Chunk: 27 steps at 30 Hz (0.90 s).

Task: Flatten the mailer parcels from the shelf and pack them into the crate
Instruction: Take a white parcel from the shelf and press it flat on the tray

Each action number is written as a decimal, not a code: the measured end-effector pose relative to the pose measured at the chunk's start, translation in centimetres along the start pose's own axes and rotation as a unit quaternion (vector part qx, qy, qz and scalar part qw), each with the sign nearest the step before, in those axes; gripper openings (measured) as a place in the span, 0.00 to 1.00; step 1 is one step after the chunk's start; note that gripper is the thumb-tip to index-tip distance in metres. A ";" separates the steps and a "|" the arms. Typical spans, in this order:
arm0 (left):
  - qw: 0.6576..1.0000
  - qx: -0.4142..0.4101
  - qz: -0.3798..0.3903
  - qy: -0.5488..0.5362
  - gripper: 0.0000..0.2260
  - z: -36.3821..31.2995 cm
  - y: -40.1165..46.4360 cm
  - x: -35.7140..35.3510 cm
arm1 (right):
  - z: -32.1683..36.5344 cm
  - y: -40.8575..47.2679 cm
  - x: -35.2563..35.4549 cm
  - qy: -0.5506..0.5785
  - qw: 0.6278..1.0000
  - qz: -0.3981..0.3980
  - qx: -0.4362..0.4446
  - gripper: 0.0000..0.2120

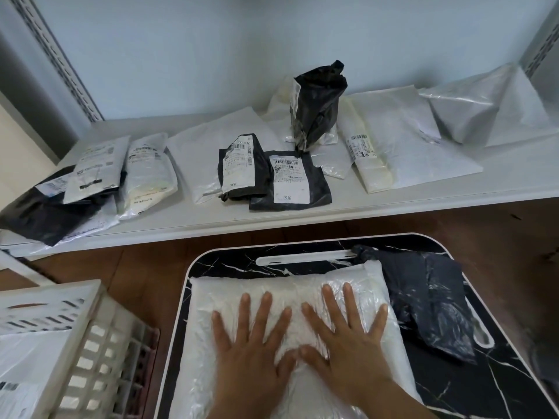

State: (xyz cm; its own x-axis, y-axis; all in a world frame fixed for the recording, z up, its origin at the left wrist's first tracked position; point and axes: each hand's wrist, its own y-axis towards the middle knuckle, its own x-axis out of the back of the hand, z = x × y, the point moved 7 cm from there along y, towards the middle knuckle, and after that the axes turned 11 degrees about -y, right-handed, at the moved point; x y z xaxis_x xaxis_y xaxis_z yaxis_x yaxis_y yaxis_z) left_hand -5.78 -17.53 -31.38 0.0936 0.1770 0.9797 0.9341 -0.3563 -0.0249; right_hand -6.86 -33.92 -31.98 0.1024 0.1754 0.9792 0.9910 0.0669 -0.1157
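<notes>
A white plastic mailer parcel [230, 293] lies on a black marble-patterned table [447, 385] in front of me. My left hand [251, 349] and my right hand [348, 340] press flat on top of it, fingers spread and straight, thumbs nearly touching. A crumpled black mailer [429, 300] lies on the table to the right, partly under the white parcel's edge. The white slatted crate [90, 343] stands at the lower left with a white mailer [27, 358] inside. Several black and white mailers, such as one black labelled parcel [289, 181], lie on the white shelf [211, 219] beyond.
One black mailer [317, 104] stands upright at the middle of the shelf, and a large puffy white bag [484, 107] sits at its right end. Brown wooden floor [453, 219] shows between shelf and table. A perforated shelf upright [57, 58] rises at the left.
</notes>
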 end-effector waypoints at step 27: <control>0.626 0.303 -0.208 -0.688 0.11 11.4 -2.5 14.6 | -12.3 -2.3 10.2 0.684 0.677 -0.030 -0.270 0.12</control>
State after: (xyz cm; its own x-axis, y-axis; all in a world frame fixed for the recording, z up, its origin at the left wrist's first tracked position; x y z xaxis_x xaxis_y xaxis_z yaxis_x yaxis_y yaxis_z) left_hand -2.85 -3.59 -19.25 -0.3823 0.9097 -0.1619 0.8964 0.3227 -0.3039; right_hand -7.00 -44.40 -19.67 -0.3217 -0.9099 0.2618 0.8455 -0.4006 -0.3531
